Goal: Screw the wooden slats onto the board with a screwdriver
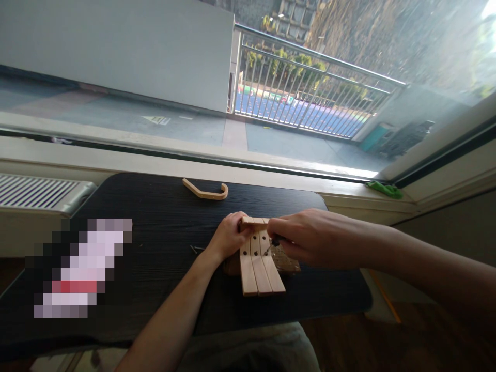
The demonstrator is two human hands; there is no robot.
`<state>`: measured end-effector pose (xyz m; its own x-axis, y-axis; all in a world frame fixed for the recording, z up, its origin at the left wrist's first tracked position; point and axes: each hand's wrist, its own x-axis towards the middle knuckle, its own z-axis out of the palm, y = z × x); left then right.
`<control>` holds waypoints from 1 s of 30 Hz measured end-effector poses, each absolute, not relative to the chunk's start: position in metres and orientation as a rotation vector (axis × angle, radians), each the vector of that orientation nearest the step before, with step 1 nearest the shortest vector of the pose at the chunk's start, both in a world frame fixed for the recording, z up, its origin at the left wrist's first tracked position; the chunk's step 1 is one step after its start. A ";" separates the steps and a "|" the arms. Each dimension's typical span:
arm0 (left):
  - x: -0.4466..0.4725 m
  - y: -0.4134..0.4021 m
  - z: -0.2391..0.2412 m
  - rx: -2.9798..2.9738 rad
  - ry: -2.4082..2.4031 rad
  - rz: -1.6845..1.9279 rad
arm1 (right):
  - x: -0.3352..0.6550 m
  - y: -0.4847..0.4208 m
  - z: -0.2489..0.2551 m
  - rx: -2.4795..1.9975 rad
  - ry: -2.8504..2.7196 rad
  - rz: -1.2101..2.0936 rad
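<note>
A small pale wooden slatted piece (263, 276), made of three strips with dark holes, rests on a brown pad (291, 262) on the table. My left hand (231, 235) is closed round its far left end. In my right hand (300, 237) is a screwdriver (275, 241); its dark handle shows between the fingers. The thin metal shaft slants down to a hole in the right-hand strip. Whether a screw sits in that hole, I cannot tell. A few loose screws (197, 250) lie left of my left hand.
A hook-shaped wooden part (207, 195) lies near the far edge of the dark table (163, 217). A blurred-out pinkish item (87, 263) is at the left. Beyond stand a window sill with a green cloth (384, 189) and, at left, a white radiator (42, 194).
</note>
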<state>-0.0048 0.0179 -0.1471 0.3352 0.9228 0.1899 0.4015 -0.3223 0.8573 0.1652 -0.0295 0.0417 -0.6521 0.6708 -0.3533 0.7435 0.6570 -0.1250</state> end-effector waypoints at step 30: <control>-0.004 0.019 -0.157 1.806 1.158 0.948 | 0.164 -0.038 0.043 1.242 2.579 -0.315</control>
